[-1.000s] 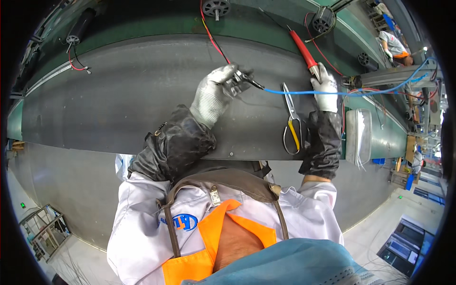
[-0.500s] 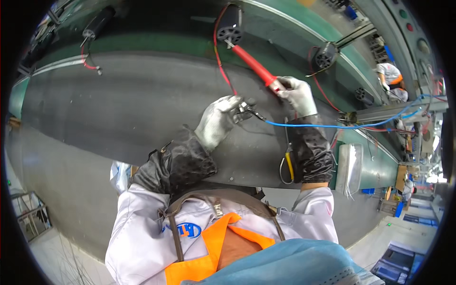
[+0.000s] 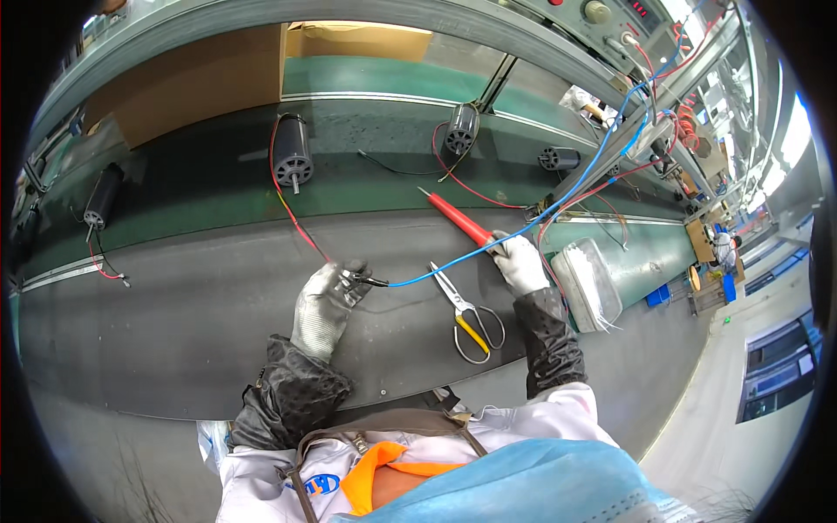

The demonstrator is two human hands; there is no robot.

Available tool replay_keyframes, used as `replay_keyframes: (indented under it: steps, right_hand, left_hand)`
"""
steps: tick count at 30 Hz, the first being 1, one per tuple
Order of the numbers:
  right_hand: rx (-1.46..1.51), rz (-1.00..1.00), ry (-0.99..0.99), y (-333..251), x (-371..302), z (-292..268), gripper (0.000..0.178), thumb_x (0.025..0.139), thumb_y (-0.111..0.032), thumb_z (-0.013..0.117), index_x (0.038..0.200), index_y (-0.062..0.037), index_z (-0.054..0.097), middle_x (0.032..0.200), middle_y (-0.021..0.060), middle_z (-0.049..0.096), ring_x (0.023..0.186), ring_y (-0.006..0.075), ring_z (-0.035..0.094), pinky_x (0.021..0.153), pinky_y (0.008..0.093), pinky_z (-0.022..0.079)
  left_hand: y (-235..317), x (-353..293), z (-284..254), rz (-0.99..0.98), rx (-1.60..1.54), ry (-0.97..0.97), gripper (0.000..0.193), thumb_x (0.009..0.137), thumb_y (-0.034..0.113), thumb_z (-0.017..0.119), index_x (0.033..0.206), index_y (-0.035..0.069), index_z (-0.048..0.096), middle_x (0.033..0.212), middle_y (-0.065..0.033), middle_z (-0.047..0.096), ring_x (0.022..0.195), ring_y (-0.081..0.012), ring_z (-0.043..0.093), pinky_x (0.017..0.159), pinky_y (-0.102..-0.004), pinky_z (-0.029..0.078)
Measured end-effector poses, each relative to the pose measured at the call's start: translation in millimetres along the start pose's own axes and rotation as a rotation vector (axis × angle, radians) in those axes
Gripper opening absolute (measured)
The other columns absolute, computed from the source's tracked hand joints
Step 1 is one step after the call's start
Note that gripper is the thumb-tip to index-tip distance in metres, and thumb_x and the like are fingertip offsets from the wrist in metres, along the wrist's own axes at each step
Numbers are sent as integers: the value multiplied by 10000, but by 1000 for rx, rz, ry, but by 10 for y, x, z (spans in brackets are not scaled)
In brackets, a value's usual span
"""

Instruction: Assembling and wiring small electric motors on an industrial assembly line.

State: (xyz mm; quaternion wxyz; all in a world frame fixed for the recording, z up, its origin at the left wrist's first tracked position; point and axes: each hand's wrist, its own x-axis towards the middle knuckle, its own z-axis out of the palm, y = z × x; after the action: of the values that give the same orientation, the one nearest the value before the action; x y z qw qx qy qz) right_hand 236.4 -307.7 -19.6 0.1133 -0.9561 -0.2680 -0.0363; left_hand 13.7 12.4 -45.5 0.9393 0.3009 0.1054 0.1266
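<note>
I'm watching the left hand pinching a black-sleeved clip while the right hand is gripping a red probe pointing toward ten o'clock

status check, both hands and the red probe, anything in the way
Left hand gripping clip on blue wire; right hand holding red probe. Probe tip touching no motor. Scissors lying between hands, blue wire crossing by right hand.
</note>
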Motion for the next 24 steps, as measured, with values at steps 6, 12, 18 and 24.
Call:
replay_keyframes:
  steps: [6, 12, 18, 24]
  right_hand:
    - [1054, -282, -391, -1015, -269, -442, 806, 819, -311, 799, 1490, -21, 458, 1173, 127, 715, 973, 252, 685, 999, 361, 475]
    - [1329, -395, -526, -1260, -233, -632, 524, 977, -297, 671, 1386, 16, 575, 1009, 118, 740, 746, 128, 675, 794, 265, 521]
    - [985, 77, -494, -744, 223, -283, 386, 1000, -181, 641, 1335, 11, 628, 984, 52, 739, 806, 104, 672, 757, 260, 533]
    - [353, 51, 217, -846, 1605, -135, 551, 928, -317, 718, 1386, -35, 597, 1047, 165, 738, 913, 283, 715, 809, 379, 550]
  left_hand:
    - [28, 41, 103, -20, 172, 31, 412, 1035, 375, 561, 964, -7, 697, 1113, -156, 702, 1033, -280, 676, 892, -393, 536]
    - [568, 158, -455, 389, 1788, 464, 271, 982, 275, 645, 978, 11, 707, 1167, -177, 683, 1059, -287, 655, 935, -379, 512]
    - [1165, -92, -494, 1040, 2332, 1065, 378, 855, 227, 732, 1175, 35, 670, 1300, -184, 606, 1204, -380, 562, 1025, -484, 456]
    - [538, 275, -27, 877, 2042, -116, 500, 798, 199, 725, 1265, 59, 616, 1287, -149, 584, 1252, -351, 531, 1052, -497, 422]
